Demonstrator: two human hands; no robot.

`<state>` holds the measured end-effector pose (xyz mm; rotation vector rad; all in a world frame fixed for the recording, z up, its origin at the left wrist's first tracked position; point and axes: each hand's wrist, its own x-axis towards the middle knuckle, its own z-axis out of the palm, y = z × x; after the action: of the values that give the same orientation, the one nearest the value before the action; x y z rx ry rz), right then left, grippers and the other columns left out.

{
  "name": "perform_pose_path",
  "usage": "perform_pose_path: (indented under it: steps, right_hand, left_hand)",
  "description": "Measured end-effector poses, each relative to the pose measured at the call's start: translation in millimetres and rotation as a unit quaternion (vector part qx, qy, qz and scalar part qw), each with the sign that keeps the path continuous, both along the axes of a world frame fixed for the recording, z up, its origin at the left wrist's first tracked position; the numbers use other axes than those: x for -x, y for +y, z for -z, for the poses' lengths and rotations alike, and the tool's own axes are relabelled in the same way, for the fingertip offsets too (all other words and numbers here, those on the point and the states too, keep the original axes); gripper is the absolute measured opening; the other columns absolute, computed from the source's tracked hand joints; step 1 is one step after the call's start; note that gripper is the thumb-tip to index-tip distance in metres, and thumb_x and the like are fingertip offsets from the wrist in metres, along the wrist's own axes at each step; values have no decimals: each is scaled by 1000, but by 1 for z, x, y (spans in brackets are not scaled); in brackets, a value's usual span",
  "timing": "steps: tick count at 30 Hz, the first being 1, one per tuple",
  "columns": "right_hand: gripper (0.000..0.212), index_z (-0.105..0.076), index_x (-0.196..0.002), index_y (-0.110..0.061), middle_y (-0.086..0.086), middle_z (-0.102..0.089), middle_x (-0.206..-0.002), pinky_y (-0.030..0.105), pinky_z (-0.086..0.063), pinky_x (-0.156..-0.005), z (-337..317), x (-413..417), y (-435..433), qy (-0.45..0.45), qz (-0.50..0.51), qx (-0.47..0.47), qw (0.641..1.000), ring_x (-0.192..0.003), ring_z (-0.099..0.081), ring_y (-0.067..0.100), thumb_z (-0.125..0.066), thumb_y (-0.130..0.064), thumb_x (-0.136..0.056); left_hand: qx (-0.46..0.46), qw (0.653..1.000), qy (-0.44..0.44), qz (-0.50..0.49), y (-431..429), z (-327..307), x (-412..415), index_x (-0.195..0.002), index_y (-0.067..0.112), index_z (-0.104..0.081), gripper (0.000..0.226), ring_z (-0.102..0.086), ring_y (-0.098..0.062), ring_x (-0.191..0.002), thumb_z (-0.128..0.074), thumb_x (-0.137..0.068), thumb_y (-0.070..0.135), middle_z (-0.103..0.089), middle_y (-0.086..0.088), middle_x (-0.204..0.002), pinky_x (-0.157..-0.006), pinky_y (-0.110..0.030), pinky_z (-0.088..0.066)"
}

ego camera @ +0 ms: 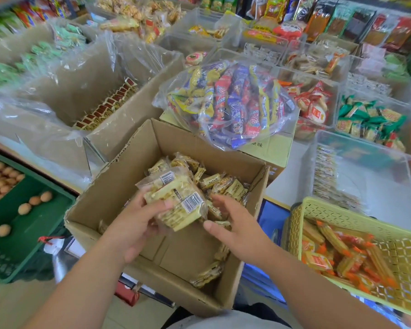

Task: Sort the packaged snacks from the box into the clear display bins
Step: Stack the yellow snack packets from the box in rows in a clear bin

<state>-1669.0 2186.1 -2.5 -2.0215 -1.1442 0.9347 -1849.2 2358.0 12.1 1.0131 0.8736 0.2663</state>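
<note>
An open cardboard box (119, 186) sits in front of me with pale yellow packaged snacks (226, 186) heaped along its right side. My left hand (138, 222) grips a stack of these clear-wrapped packets (178, 200) above the box, thumb across the front by a barcode label. My right hand (233, 226) hovers just right of the stack with fingers spread and relaxed, holding nothing. A clear display bin (323, 143) stands at the right, with a row of similar small packets along its left wall.
A yellow-green plastic basket (342, 210) of orange-wrapped snacks is at lower right. A clear bag of mixed bright snacks (226, 100) lies on a closed carton behind the box. A plastic-lined carton (133, 124) stands at left, a green crate (33, 224) with eggs at far left.
</note>
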Motion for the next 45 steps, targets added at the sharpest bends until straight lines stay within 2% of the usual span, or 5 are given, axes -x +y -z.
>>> perform_pose_path:
  steps: [9,16,25,30,45]
  right_hand:
    - [38,-59,-120,-44,-13,-71,-116,38,-61,-82,-33,-39,-54,221,55,-107,968,-98,-72,12,-71,-52,-84]
    - [26,-63,-109,-34,-3,-72,-111,32,-62,-70,-37,-102,-118,319,67,-128,937,-86,-75,24,-74,-21,-90]
    - [60,-54,-94,-40,-20,-52,-125,8,-43,-75,-28,-194,-187,-41,101,-225,968,-107,-56,2,-70,11,-68]
    - [56,-58,-97,-33,-10,-50,-129,8,-45,-73,-14,-212,-197,-69,107,-232,965,-112,-50,-10,-79,11,-68]
    - [31,-69,-122,-29,-17,-67,-107,31,-52,-84,40,-359,-245,-167,244,-71,953,-95,-66,17,-72,-21,-92]
  left_hand:
    - [31,994,-99,-46,-108,-20,-70,-138,19,-60,65,-70,-35,-116,-82,-78,9,-71,-17,-127,-75,-41,-62]
    - [129,975,-123,-132,-169,-16,-135,-124,27,-74,54,-68,-34,-120,-51,-92,63,-70,-13,-132,-89,-51,-61]
    - [117,970,-34,-209,-209,-11,-193,-134,27,-62,54,-77,-30,-98,-73,-82,34,-77,-5,-118,-67,-48,-64]
    - [134,979,4,-156,-228,-11,-228,-152,33,-45,87,-61,-43,-126,-82,-73,35,-54,-6,-152,-78,-55,-62]
    - [78,994,50,-52,-218,30,-318,-134,21,-62,59,-76,-28,-102,-75,-78,34,-77,-8,-117,-72,-41,-65]
